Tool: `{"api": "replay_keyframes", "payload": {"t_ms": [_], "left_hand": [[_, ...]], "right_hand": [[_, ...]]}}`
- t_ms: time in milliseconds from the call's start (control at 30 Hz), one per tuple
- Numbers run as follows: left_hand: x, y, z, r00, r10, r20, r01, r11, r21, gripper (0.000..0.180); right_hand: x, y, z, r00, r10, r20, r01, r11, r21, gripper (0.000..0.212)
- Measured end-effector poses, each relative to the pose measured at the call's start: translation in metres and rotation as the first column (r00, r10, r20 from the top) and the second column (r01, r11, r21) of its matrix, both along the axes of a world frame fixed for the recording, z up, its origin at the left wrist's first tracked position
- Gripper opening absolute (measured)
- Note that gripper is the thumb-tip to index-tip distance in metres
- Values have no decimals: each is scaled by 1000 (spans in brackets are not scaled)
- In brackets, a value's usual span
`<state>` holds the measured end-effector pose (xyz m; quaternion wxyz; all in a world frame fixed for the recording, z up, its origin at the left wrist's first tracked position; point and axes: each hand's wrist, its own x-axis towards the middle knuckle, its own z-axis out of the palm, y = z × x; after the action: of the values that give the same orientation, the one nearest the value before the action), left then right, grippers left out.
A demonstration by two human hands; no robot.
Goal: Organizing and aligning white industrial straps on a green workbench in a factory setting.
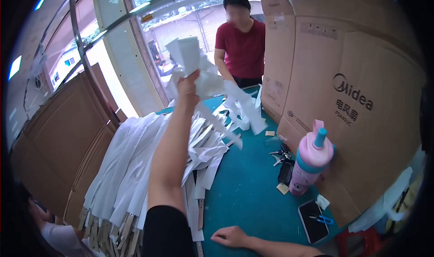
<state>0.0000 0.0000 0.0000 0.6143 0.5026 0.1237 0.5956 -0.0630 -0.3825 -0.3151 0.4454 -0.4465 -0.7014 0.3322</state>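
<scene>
My left hand [188,92] is raised over the far part of the table, closed round a bunch of white fabric strips [186,53]. Loose ends of the bunch hang and trail down to the right, slightly blurred. Below my left forearm lies a big heap of long white strips [122,160], spread over the table's left side. My right hand [231,236] rests near the table's front edge with its fingers curled in. Whether it holds anything is hidden.
A green table [244,180] carries a pink bottle [311,160], keys [281,155] and a phone [313,221] with blue thread snips [322,219] on it. A tall cardboard box [348,53] walls the right side. Another person [242,44] stands across the table; someone sits lower left.
</scene>
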Motion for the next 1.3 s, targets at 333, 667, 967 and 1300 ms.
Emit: {"api": "replay_keyframes", "payload": {"t_ms": [333, 667, 967, 1300], "left_hand": [[149, 130, -153, 756, 500, -423, -301, 839, 453, 47], [167, 160, -293, -23, 551, -834, 270, 807, 526, 108], [109, 91, -122, -413, 132, -901, 435, 898, -68, 101], [-284, 42, 46, -247, 811, -530, -856, 74, 512, 85]], "right_hand": [[1, 8, -11, 986, -101, -133, 78, 983, -167, 23], [14, 21, 0, 962, -160, -220, 77, 936, -343, 25], [11, 15, 14, 989, 7, -148, -31, 986, -163, 25], [8, 5, 4, 994, -2, 108, 10, 997, -80, 19]]}}
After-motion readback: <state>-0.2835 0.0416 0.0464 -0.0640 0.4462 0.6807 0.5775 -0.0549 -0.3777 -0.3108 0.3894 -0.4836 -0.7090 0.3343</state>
